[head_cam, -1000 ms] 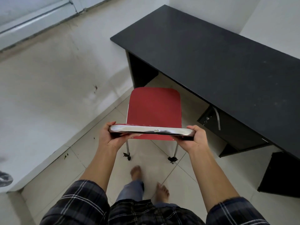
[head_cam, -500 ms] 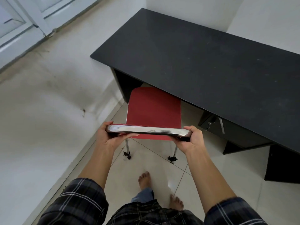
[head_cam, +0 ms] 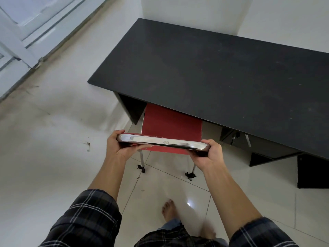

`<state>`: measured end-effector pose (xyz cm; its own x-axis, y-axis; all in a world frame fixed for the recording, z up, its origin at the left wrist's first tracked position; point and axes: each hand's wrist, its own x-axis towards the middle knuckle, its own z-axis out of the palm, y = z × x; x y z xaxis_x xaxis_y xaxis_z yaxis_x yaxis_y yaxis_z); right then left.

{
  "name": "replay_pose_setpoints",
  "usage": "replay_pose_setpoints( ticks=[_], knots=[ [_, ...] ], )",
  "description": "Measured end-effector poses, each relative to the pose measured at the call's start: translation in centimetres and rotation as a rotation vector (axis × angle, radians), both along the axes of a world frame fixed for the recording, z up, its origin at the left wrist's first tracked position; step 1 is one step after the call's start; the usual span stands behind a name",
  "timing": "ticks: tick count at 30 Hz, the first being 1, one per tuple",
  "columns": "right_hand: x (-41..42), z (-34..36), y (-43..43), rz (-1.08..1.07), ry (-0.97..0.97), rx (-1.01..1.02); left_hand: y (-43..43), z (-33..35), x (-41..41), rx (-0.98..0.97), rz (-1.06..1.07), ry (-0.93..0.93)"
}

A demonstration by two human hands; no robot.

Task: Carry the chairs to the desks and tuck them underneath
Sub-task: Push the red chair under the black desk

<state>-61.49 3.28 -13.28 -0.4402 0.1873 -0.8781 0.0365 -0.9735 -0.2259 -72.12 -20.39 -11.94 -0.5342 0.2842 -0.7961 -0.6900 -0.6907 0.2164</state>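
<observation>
Soft, even daylight fills the room — brightest at the far left. A small glare spot (head_cam: pixel 189 203) shines on the near floor tiles (head_cam: pixel 156 186). Straight lines bow toward the edges — one foot (head_cam: pixel 207 229) is motion-blurred.

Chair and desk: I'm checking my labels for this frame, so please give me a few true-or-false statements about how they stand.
1. Both hands grip the chair's chrome back rail. True: the left hand and right hand hold the ends of the rail.
2. The chair has a blue seat. False: it is red.
3. The seat's front edge is under the desk. True.
4. Books lie on the desk. False: nothing shows on its black top.
5. The chair's rear legs are hidden under the desk. False: they stand out on the floor tiles.
</observation>
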Motion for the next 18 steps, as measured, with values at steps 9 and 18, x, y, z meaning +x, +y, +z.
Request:
replay_pose_setpoints(
  ticks=[9, 18],
  knots=[
    [-3.6, 0.8, -2.2, -0.046, -0.001, -0.008, 0.0, 1.3, -4.9, -0.122, -0.018, 0.088],
    [-6.0, 0.6, -5.1, -0.025, -0.010, -0.065, 0.7, 2.0, -7.6, -0.391, -0.073, 0.211]
  ],
)
